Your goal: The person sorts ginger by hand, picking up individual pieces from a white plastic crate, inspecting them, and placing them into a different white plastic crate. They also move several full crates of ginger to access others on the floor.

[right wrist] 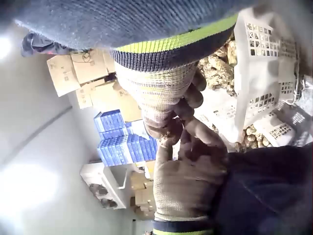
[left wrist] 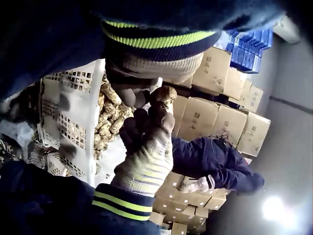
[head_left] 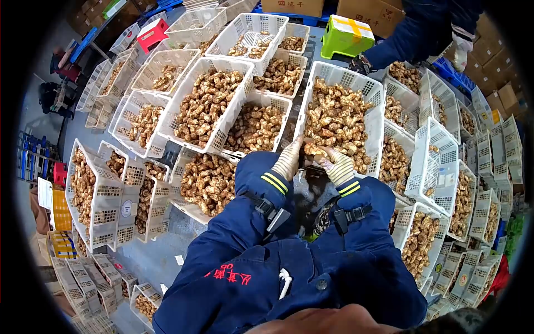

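A brown, knobby mushroom (head_left: 314, 150) is between my two hands, above my lap and close to the near end of a white crate (head_left: 303, 119). My right hand (head_left: 336, 166), in a striped knit glove with dark fingertips, pinches the mushroom (left wrist: 164, 95) between thumb and fingers. My left hand (head_left: 288, 160), gloved alike, meets it from the other side with curled fingers. In the right wrist view the left thumb and fingers (right wrist: 188, 181) close in at the mushroom, which the right hand mostly covers. Many similar mushrooms (head_left: 339, 117) fill the crate ahead.
Perforated white crates of mushrooms (head_left: 208, 103) surround me, some stacked (head_left: 436, 167). A green stool (head_left: 347, 36) and a red stool (head_left: 152, 34) stand farther off. Another person's dark sleeve (head_left: 397, 39) reaches in at upper right. Cardboard boxes (left wrist: 195, 117) are piled behind.
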`<state>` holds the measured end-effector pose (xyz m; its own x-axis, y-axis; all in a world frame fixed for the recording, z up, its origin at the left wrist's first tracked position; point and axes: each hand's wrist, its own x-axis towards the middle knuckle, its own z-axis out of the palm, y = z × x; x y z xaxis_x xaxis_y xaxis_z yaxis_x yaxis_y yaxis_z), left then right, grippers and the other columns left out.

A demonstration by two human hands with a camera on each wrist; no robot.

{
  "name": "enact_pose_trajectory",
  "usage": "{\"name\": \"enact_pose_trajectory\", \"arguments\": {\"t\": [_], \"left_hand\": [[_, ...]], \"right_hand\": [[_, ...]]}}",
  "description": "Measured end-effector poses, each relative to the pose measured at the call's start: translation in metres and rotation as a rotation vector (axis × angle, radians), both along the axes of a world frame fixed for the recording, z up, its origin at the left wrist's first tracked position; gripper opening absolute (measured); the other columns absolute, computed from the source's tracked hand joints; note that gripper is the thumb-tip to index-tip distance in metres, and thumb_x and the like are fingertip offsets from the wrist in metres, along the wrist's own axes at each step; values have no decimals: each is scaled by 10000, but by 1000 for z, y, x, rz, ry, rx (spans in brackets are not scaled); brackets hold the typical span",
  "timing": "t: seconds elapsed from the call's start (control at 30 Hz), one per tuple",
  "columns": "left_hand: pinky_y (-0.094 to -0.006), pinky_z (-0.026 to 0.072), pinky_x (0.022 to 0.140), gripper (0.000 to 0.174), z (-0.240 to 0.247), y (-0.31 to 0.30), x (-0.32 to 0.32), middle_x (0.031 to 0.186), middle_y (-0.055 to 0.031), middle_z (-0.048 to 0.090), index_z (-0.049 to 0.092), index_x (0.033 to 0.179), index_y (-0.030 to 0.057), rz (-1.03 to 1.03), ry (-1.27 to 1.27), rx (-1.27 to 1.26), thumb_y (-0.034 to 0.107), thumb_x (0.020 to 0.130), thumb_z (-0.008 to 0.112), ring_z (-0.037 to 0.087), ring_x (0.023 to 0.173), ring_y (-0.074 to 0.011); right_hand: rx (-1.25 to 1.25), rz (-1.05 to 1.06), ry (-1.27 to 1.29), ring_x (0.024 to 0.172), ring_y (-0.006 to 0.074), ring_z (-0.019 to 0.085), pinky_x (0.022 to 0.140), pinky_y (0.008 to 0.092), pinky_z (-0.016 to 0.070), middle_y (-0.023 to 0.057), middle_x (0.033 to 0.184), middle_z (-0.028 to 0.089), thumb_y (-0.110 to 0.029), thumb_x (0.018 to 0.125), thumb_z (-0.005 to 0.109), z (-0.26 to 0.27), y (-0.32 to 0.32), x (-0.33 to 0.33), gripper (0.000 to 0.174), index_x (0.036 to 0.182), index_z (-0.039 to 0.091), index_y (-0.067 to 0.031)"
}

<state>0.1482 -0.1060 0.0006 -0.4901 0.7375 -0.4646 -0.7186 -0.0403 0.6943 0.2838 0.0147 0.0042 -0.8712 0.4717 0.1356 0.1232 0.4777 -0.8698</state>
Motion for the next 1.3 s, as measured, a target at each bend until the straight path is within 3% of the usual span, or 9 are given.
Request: {"name": "enact_pose_trajectory", "arguments": {"t": [0.13, 0.33, 0.37, 0.47, 0.6, 0.63, 0.83, 1.03, 1.3], "left_hand": [[-377, 527, 764, 392, -4, 0, 0, 1024, -90, 624, 560, 1160, 66, 25, 33, -19, 396, 957, 501, 624, 876, -228], [-362, 519, 764, 420, -12, 2, 0, 1049, -136, 624, 540, 1175, 18, 21, -20, 156, 375, 957, 503, 632, 890, -244], [-356, 516, 756, 423, -10, 1, 1, 1042, -135, 624, 534, 1179, 15, 9, -21, 159, 373, 956, 504, 635, 891, -246], [-336, 509, 727, 429, 4, -1, 4, 1014, -126, 622, 517, 1189, 10, -19, -19, 155, 367, 952, 511, 645, 893, -254], [-297, 496, 676, 423, 17, -2, 5, 967, -99, 612, 508, 1193, 19, -37, -3, 85, 356, 937, 532, 658, 905, -256], [-288, 491, 664, 419, 20, -2, 5, 959, -91, 608, 509, 1192, 24, -41, 4, 59, 353, 933, 537, 660, 910, -256], [-288, 498, 672, 412, -3, 0, 0, 961, -75, 609, 510, 1200, 45, -45, 33, 76, 342, 919, 562, 661, 917, -251], [-316, 517, 726, 370, -10, -2, -1, 982, -74, 621, 539, 1175, 71, -54, 26, 99, 330, 915, 588, 642, 876, -219], [-304, 509, 713, 363, -9, -3, 1, 981, -69, 621, 546, 1177, 74, -44, 20, 104, 314, 910, 599, 629, 844, -195]], "right_hand": [[18, -95, 121, 817, 207, 653, 761, 316, 505, 129, 886, 684, -501, 863, 608, -46, 7, -3, 569, 1147, 625, -8], [-954, -75, -42, 695, 112, 617, 505, 243, 470, 44, 814, 664, -557, 907, 505, -24, 9, -3, 548, 1039, 654, -47], [-1046, -116, 43, 609, 104, 586, 428, 222, 413, 28, 733, 640, -575, 907, 486, -29, 3, -8, 542, 1031, 633, -69], [-1192, -11, 78, 568, 124, 585, 442, 219, 413, 19, 719, 633, -602, 900, 469, 15, -11, -8, 588, 1072, 609, -57], [-1392, -7, -5, 440, 106, 404, 427, 247, 314, 15, 738, 632, -661, 865, 470, 4, -4, -6, 670, 1083, 607, -42], [-1402, -69, -44, 420, 102, 299, 424, 255, 253, -25, 578, 522, -693, 841, 478, 14, -9, -8, 722, 1065, 608, -19], [-1497, -42, -84, 416, 103, 274, 425, 256, 217, -50, 479, 299, -709, 830, 475, -1, 1, -8, 718, 939, 603, -12], [-1611, 22, -83, 381, 98, 176, 414, 266, 174, -68, 446, 232, -700, 849, 450, 1, 1, -8, 646, 917, 602, -75], [-1625, 43, -91, 402, 91, 178, 423, 265, 170, -74, 464, 228, -699, 848, 455, -3, 5, -6, 629, 882, 591, -86]]}}
